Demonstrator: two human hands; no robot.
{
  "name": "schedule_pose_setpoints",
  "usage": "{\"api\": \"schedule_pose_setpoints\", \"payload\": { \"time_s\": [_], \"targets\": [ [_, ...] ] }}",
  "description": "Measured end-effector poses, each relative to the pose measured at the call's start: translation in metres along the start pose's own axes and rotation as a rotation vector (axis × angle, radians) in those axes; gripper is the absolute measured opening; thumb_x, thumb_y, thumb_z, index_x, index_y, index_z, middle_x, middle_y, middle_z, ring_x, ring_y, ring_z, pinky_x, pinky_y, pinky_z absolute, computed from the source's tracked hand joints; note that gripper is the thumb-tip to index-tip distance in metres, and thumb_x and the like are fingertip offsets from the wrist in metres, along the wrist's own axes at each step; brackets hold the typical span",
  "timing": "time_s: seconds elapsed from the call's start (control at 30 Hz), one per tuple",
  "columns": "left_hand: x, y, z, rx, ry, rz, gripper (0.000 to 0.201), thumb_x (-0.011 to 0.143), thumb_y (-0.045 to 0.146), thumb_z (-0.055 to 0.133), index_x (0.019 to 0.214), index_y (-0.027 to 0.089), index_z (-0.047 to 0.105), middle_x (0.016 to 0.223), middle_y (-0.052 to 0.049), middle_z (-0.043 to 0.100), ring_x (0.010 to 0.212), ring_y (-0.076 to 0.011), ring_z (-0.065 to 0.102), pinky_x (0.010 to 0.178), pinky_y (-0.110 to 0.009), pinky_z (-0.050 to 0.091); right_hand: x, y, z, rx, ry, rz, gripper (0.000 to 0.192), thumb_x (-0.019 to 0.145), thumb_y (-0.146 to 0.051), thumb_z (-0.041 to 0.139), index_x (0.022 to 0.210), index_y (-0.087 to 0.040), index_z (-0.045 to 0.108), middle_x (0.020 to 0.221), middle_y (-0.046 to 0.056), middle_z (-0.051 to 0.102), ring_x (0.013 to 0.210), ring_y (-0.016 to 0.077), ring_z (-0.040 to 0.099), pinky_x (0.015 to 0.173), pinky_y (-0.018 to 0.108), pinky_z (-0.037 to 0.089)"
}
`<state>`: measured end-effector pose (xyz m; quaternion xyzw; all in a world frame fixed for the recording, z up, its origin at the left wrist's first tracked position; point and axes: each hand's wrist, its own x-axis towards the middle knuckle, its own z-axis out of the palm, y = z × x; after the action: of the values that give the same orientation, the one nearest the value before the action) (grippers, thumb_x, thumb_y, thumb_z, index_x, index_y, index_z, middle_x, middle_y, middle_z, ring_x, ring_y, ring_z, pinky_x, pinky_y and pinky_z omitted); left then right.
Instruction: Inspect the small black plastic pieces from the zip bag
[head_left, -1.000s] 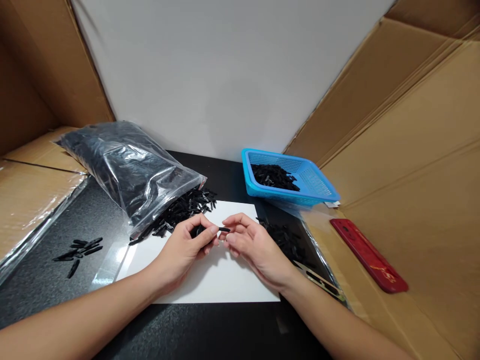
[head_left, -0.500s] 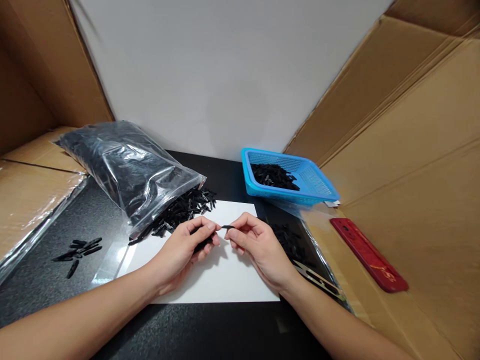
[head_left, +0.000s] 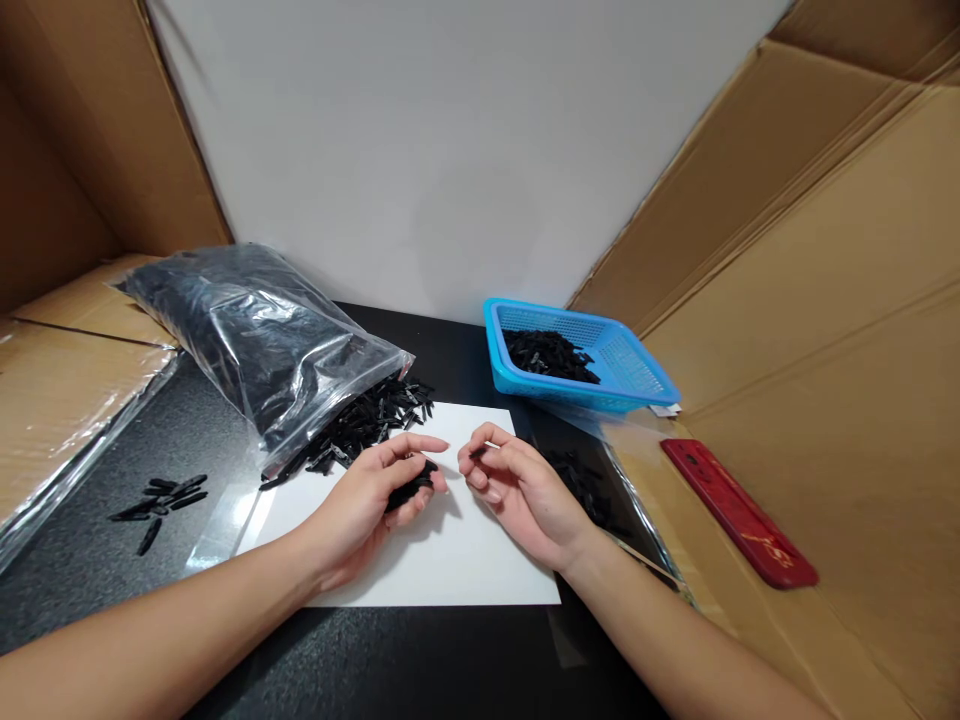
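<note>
My left hand [head_left: 386, 500] is curled round several small black plastic pieces [head_left: 411, 487], its index finger stretched out toward the right. Across a narrow gap, my right hand [head_left: 525, 495] pinches one small black piece [head_left: 478, 453] between thumb and fingers, mostly hidden by them. Both hands are over a white sheet [head_left: 442, 570] on the dark table. Behind my left hand, a heap of like black pieces [head_left: 364, 420] spills from the mouth of a clear plastic bag [head_left: 262, 330] stuffed with more of them.
A blue basket [head_left: 637, 365] partly filled with black pieces stands at the back right. More pieces [head_left: 577, 480] lie right of the sheet, and a small group [head_left: 161, 503] lies far left. A red case-like object [head_left: 739, 512] rests by the cardboard wall [head_left: 840, 330].
My hands have drawn slightly apart. The piece that bridged both hands' fingertips is now tucked into my right fingers, and my left index finger has straightened away from its thumb.
</note>
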<state>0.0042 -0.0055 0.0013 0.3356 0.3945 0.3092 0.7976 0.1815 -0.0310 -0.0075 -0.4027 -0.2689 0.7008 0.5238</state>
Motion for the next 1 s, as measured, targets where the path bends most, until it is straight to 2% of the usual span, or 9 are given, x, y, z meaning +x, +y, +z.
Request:
{"api": "schedule_pose_setpoints", "payload": {
  "time_s": [0.13, 0.27, 0.37, 0.47, 0.57, 0.7, 0.77, 0.87, 1.0],
  "targets": [
    [0.0, -0.002, 0.001, 0.047, 0.021, -0.013, 0.02, 0.081, 0.03, 0.069, 0.097, 0.02, 0.063, 0.074, 0.0, 0.067, 0.056, -0.0059, 0.049, 0.052, -0.015, 0.035, 0.001, 0.003, 0.002, -0.079, 0.013, -0.005, 0.008, 0.067, -0.021, 0.067, 0.074, -0.019, 0.062, 0.068, 0.0, 0.064, 0.053, 0.0094, 0.045, 0.046, 0.02, 0.026],
    [0.001, -0.002, 0.001, 0.083, 0.013, 0.02, 0.02, 0.08, 0.033, 0.071, 0.087, 0.018, 0.059, 0.074, 0.001, 0.067, 0.053, -0.005, 0.045, 0.05, -0.016, 0.031, 0.0, -0.008, -0.003, -0.273, 0.03, -0.019, 0.008, 0.067, -0.025, 0.062, 0.074, -0.02, 0.06, 0.059, -0.003, 0.057, 0.047, 0.0092, 0.037, 0.045, 0.021, 0.021],
    [0.001, -0.003, 0.001, 0.098, 0.002, 0.016, 0.019, 0.082, 0.033, 0.069, 0.09, 0.018, 0.06, 0.074, 0.001, 0.066, 0.053, -0.0046, 0.044, 0.05, -0.016, 0.03, -0.004, -0.032, -0.021, -0.764, 0.024, -0.14, 0.005, 0.069, -0.02, 0.055, 0.068, -0.021, 0.06, 0.053, -0.006, 0.049, 0.047, 0.0105, 0.038, 0.047, 0.022, 0.024],
    [0.001, -0.005, 0.001, 0.103, -0.009, 0.005, 0.021, 0.086, 0.031, 0.064, 0.101, 0.019, 0.061, 0.075, 0.001, 0.066, 0.054, -0.0051, 0.045, 0.052, -0.016, 0.032, -0.01, -0.057, -0.046, -1.365, 0.076, -0.247, 0.019, 0.073, -0.014, 0.051, 0.062, -0.021, 0.064, 0.057, -0.002, 0.059, 0.053, 0.0144, 0.048, 0.051, 0.025, 0.031],
    [0.001, -0.006, 0.001, 0.104, -0.01, 0.005, 0.028, 0.088, 0.031, 0.061, 0.113, 0.021, 0.06, 0.077, 0.0, 0.066, 0.056, -0.0063, 0.047, 0.056, -0.018, 0.034, -0.015, -0.07, -0.058, -1.603, 0.155, -0.285, 0.026, 0.076, -0.012, 0.05, 0.068, -0.022, 0.072, 0.061, 0.001, 0.067, 0.053, 0.0161, 0.053, 0.05, 0.026, 0.033],
    [0.0, -0.006, 0.002, 0.131, -0.005, 0.018, 0.036, 0.085, 0.033, 0.064, 0.119, 0.023, 0.06, 0.079, -0.001, 0.067, 0.058, -0.0081, 0.049, 0.058, -0.02, 0.036, -0.015, -0.055, -0.037, -1.446, 0.165, -0.413, 0.021, 0.085, -0.025, 0.056, 0.074, -0.021, 0.073, 0.054, -0.001, 0.059, 0.048, 0.0147, 0.047, 0.046, 0.026, 0.03],
    [-0.001, -0.006, 0.002, 0.172, -0.022, 0.036, 0.037, 0.083, 0.033, 0.065, 0.119, 0.024, 0.061, 0.08, -0.001, 0.066, 0.06, -0.0087, 0.049, 0.058, -0.02, 0.035, -0.013, -0.038, -0.018, -1.223, 0.087, -0.49, 0.017, 0.086, -0.029, 0.06, 0.086, -0.022, 0.075, 0.066, 0.001, 0.065, 0.055, 0.016, 0.052, 0.051, 0.026, 0.036],
    [-0.001, -0.006, 0.001, 0.244, -0.054, 0.093, 0.037, 0.083, 0.033, 0.065, 0.119, 0.025, 0.062, 0.082, 0.001, 0.062, 0.065, -0.0095, 0.049, 0.059, -0.02, 0.036, -0.012, -0.014, 0.002, -1.106, -0.053, -0.524, 0.018, 0.081, -0.027, 0.07, 0.097, -0.025, 0.077, 0.077, 0.002, 0.067, 0.061, 0.0161, 0.053, 0.055, 0.027, 0.038],
    [0.0, -0.007, -0.001, 0.324, -0.053, 0.157, 0.038, 0.085, 0.035, 0.063, 0.121, 0.025, 0.06, 0.079, 0.003, 0.055, 0.066, -0.0102, 0.048, 0.061, -0.021, 0.038, -0.011, 0.001, 0.007, -1.048, -0.042, -0.532, 0.014, 0.083, -0.022, 0.069, 0.093, -0.024, 0.079, 0.075, 0.002, 0.066, 0.062, 0.0164, 0.053, 0.058, 0.028, 0.039]
  ]
}}
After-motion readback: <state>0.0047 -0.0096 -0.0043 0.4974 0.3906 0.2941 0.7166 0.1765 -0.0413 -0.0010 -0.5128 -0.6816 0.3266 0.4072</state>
